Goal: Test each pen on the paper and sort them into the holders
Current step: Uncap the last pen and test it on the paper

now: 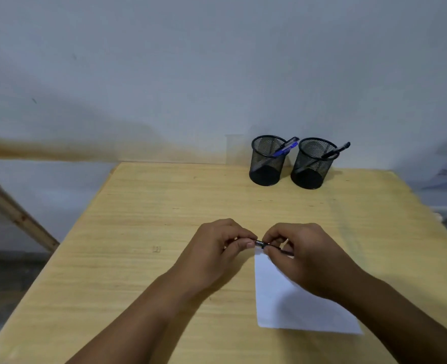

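- I see the wooden table (164,211) filling most of the view, set against a pale wall (164,61).
- Both forearms reach in from the bottom edge and meet near the middle of the table, just above the far edge of the paper.
- My left hand (217,248) comes in from the lower left, its fingers curled and pinching one end of a black pen (261,243) between thumb and fingertips.
- My right hand (301,256) comes in from the lower right, fingers curled round the other end of the same pen, partly covering it.
- The white paper (295,308) lies flat on the table under the right hand and wrist.
- Two black mesh holders stand side by side at the far edge: the left holder (267,161) has a blue pen (285,148) leaning out, the right holder (313,164) a dark pen (336,150).
- The held pen lies level between the hands, with small white print on its short visible stretch; I cannot tell whether it is capped.
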